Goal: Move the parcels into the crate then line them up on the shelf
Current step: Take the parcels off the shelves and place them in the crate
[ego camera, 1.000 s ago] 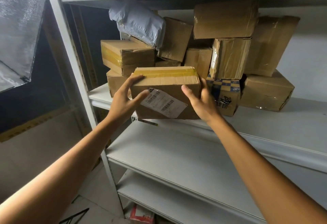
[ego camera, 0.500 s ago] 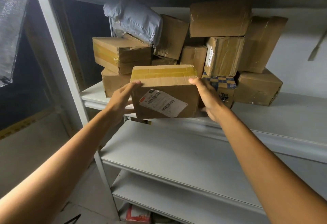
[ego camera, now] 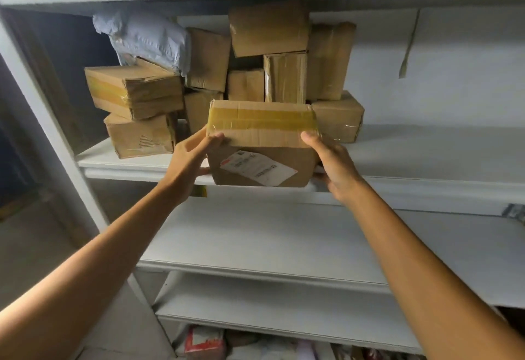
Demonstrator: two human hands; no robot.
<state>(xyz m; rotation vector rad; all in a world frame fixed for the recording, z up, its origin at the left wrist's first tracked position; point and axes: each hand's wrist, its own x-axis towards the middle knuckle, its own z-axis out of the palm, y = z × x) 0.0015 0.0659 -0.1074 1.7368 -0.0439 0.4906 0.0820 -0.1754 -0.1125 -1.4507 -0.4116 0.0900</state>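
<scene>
My left hand (ego camera: 187,166) and right hand (ego camera: 332,166) grip 1 box (ego camera: 261,143) between them. Fingers curl over its top edge at the shelf (ego camera: 426,166) front.

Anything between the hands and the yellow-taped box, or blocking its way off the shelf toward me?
Nothing visible. The left hand and right hand grip the taped box directly at its two ends. It sits at the shelf front edge with the stacked parcels all behind it. The crate is out of view.
</scene>
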